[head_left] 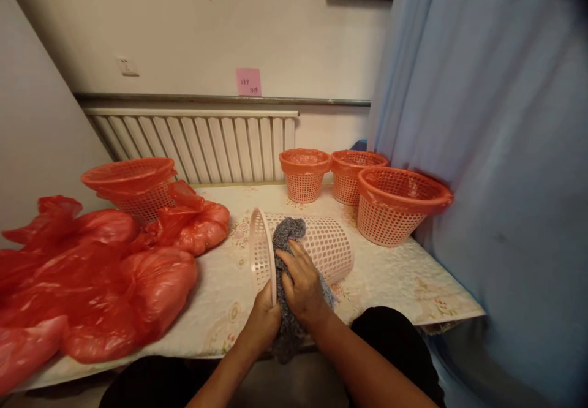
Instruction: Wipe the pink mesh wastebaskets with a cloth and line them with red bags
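Observation:
A pale pink perforated plastic basket (328,245) lies on its side on the table, its open mouth facing left. My left hand (266,317) grips the near part of its rim, fingers closed around the edge. A grey cloth (287,236) drapes over the basket just behind the rim and hangs past the table's front edge. My right hand (301,282) presses the cloth against the basket's side, fingers bent over the cloth.
Several filled red plastic bags (156,291) crowd the table's left side, before a red-lined basket (138,190). Three more lined baskets stand at the back right, the nearest (390,224) beside a blue curtain (496,151). A radiator (206,144) runs along the wall behind the flowered tablecloth (225,334).

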